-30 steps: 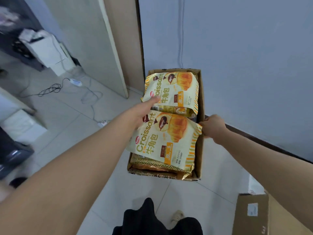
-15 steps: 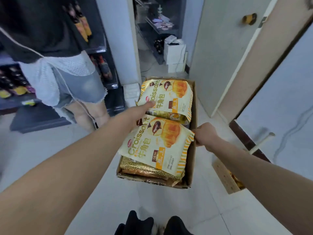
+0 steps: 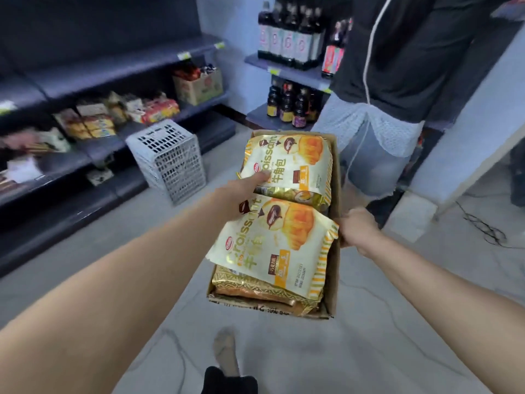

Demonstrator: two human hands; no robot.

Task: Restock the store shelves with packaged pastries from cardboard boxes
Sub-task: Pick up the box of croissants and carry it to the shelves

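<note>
Both bare arms reach forward, carrying an open brown cardboard box [image 3: 333, 280] above the floor [image 3: 369, 351]. The left hand [image 3: 241, 191] clasps the box's left side, thumb laid across the far cream-and-yellow croissant bag [image 3: 292, 163]; its other fingers are hidden. The right hand [image 3: 358, 228] curls tight round the box's right wall. Inside, a near croissant bag [image 3: 272, 245] lies atop gold packs [image 3: 255, 288]. Left of the box stands a white slotted plastic crate [image 3: 167, 157].
</note>
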